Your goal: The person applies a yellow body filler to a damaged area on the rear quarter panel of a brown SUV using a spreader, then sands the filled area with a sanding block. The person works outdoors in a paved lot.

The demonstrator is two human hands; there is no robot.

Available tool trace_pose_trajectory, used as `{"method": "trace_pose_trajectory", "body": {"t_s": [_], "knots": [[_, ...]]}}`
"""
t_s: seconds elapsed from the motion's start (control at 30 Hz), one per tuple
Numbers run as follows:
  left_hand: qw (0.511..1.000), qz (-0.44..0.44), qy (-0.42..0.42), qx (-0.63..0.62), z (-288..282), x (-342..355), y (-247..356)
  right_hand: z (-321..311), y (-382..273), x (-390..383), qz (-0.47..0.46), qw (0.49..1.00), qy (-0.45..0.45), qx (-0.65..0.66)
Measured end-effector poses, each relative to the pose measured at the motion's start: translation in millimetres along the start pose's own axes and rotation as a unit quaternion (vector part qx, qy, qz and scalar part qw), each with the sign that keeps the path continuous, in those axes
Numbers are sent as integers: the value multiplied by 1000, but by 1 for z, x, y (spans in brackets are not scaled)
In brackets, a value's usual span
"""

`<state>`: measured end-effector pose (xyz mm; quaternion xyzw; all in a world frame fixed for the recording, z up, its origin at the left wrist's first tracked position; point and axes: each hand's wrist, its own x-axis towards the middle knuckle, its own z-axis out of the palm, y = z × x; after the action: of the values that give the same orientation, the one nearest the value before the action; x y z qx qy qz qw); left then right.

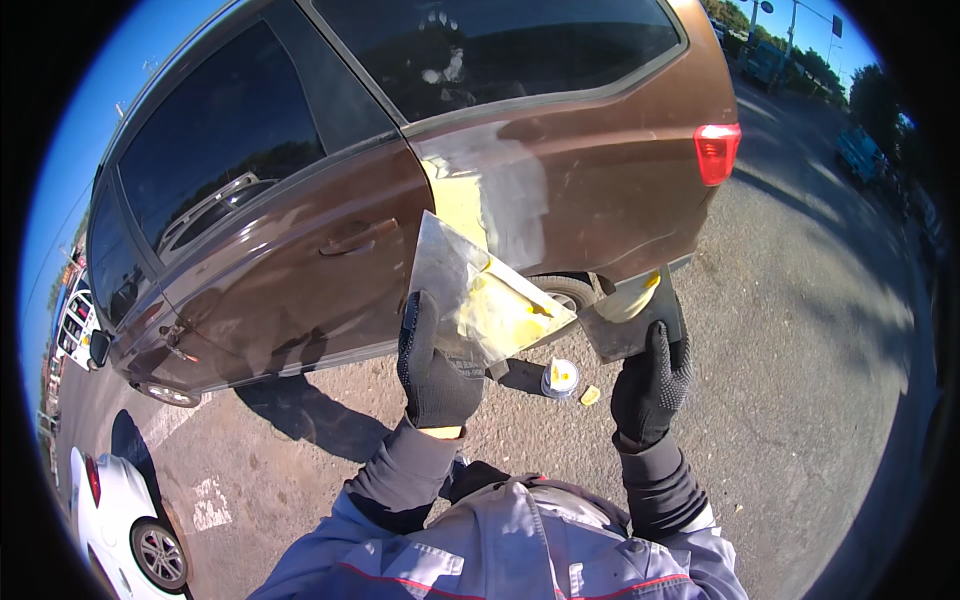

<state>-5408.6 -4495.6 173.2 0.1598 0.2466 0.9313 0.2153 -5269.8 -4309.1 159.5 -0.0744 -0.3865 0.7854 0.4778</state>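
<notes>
My left hand (437, 375), in a black dotted glove, is closed on a flat metal filler spreader (440, 262) smeared with yellow and whitish putty (505, 312). In my gloved right hand (652, 385) is a second, darker spreader (635, 325), with pale yellow putty (635, 298) along its upper part. The two blades are close to each other at chest height; I cannot tell whether they touch. Beyond them, the brown car's rear side panel (620, 200) has a yellow filler patch (458, 205) beside a grey sanded area (515, 200).
On the ground below the spreaders stands an open can (560, 378) with yellow traces, and a small yellow lump (590, 396) lies beside it. The car's rear wheel (565, 290) is partly hidden behind the blades. A white car (125, 525) is parked at the lower left.
</notes>
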Motion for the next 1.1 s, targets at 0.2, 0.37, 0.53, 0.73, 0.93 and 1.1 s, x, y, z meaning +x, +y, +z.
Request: {"method": "trace_pose_trajectory", "body": {"t_s": [0.2,0.37,0.53,0.73,0.93,1.1], "knots": [[983,-126,70,115,-12,-1,-23,0,-7,6,167,945,-195,-201],[988,-96,108,-48,-27,1,-2,-3,-20,8,54,805,-393,-440],[985,-126,73,-88,-21,-1,-7,4,-15,5,130,967,-117,-187],[993,-78,86,-38,-29,-8,-16,3,-10,-7,47,846,-349,-400],[989,4,149,-23,-38,-3,-4,-20,-1,3,195,913,-202,-296],[989,56,123,56,-30,-12,-26,-19,35,-1,265,961,-30,-71]]}}
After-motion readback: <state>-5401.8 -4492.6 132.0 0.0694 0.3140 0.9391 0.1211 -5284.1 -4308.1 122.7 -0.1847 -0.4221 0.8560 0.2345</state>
